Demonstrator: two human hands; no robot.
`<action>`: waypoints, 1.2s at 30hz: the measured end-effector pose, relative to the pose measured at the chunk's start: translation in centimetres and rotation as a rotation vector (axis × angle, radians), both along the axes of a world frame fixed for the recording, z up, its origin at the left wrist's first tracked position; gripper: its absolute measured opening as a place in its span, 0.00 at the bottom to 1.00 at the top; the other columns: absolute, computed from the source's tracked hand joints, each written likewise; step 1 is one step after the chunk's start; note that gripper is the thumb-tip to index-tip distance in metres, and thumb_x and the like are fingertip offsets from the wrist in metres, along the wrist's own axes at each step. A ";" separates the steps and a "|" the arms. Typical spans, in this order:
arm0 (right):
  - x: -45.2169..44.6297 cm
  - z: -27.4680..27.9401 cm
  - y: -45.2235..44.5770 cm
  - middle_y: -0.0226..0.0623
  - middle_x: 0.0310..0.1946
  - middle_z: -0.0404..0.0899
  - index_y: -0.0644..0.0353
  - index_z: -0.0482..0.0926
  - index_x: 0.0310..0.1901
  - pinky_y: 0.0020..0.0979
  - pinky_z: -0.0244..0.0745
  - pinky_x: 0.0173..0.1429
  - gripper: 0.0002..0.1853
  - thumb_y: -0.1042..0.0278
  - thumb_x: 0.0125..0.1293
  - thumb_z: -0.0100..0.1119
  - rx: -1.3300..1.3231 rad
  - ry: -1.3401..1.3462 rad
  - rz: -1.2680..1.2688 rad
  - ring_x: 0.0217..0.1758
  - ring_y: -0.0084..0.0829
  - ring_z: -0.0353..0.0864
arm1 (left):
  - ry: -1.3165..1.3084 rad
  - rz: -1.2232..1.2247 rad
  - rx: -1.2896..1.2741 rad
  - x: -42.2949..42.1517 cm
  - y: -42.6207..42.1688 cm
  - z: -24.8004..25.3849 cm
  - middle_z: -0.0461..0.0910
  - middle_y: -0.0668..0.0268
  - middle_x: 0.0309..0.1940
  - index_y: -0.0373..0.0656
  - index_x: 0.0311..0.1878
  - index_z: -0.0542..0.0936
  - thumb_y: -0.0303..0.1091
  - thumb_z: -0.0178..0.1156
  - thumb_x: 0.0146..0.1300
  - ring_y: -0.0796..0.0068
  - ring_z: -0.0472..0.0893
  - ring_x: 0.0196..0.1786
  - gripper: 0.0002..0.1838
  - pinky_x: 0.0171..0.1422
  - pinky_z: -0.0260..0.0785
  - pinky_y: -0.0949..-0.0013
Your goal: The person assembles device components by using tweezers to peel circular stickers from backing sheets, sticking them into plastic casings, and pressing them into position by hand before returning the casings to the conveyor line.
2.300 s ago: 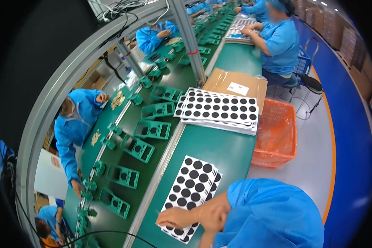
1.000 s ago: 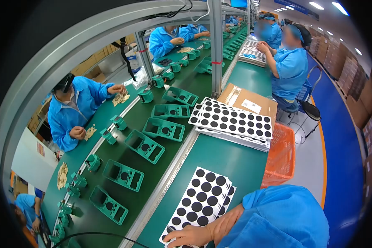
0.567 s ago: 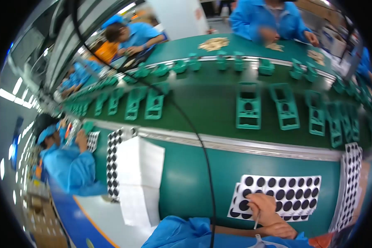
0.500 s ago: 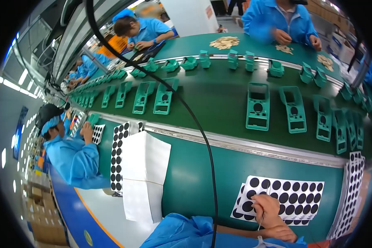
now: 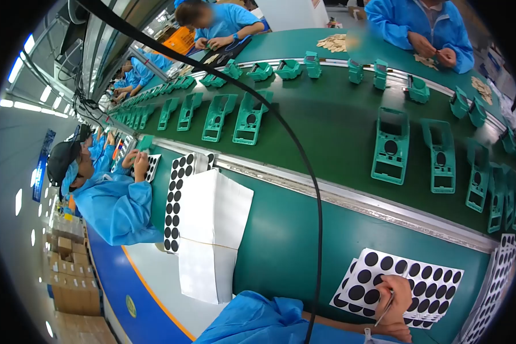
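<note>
My right hand [image 5: 397, 291] is closed around thin metal tweezers [image 5: 386, 307], over a white sheet of black round stickers [image 5: 436, 274]. The tweezers' upper end is blurred against the sheet. More such sheets lie beneath it, their edges showing at the left. My left forearm [image 5: 341, 324] reaches in along the bottom edge from a blue sleeve. My left hand [image 5: 393, 331] is close below the right wrist, its fingers mostly hidden.
Green plastic housings [image 5: 390, 146] stand in rows on the dark green belt [image 5: 321, 126], behind a metal rail [image 5: 350, 195]. White paper [image 5: 212, 229] lies left, sticker sheets [image 5: 493, 292] right. A black cable [image 5: 317, 200] crosses the view. Co-workers sit left [image 5: 114, 206] and opposite [image 5: 418, 28].
The whole view has shifted, so the bench appears lower and further right. My right hand has moved slightly rightward over the sticker sheet, still holding the tweezers. The co-worker opposite has brought both hands together.
</note>
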State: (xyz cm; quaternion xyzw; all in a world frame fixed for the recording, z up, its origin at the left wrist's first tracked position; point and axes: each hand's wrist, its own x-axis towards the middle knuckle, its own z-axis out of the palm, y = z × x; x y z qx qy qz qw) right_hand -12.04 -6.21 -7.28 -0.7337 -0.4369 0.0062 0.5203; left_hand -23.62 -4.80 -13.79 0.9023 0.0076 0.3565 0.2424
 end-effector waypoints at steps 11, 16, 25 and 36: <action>0.1 -0.9 0.4 0.41 0.23 0.77 0.67 0.74 0.39 0.29 0.71 0.32 0.08 0.77 0.58 0.52 -0.005 -0.022 0.029 0.23 0.32 0.76 | -0.071 -0.074 0.008 3.5 2.0 -1.1 0.73 0.66 0.52 0.54 0.60 0.71 0.33 0.53 0.57 0.65 0.72 0.59 0.24 0.64 0.58 0.63; -0.6 -1.7 0.4 0.44 0.29 0.75 0.70 0.73 0.40 0.21 0.69 0.27 0.10 0.85 0.57 0.48 0.065 -0.027 0.016 0.21 0.26 0.74 | -0.086 -0.105 0.073 1.9 1.9 -1.8 0.73 0.66 0.53 0.54 0.61 0.71 0.33 0.53 0.57 0.65 0.71 0.60 0.25 0.64 0.57 0.63; -1.8 -1.0 1.9 0.41 0.26 0.76 0.66 0.76 0.33 0.22 0.68 0.24 0.07 0.87 0.53 0.56 0.153 -0.137 0.075 0.18 0.26 0.75 | -0.302 -0.280 0.230 3.6 1.0 -0.8 0.72 0.66 0.54 0.55 0.61 0.70 0.33 0.53 0.57 0.66 0.71 0.61 0.25 0.64 0.57 0.63; -1.4 7.5 3.4 0.47 0.40 0.76 0.71 0.74 0.44 0.21 0.73 0.37 0.12 0.82 0.62 0.44 0.481 0.456 0.547 0.26 0.25 0.79 | -0.379 -0.393 0.384 0.8 -2.3 1.1 0.59 0.68 0.67 0.56 0.67 0.62 0.33 0.50 0.58 0.66 0.60 0.69 0.30 0.72 0.46 0.59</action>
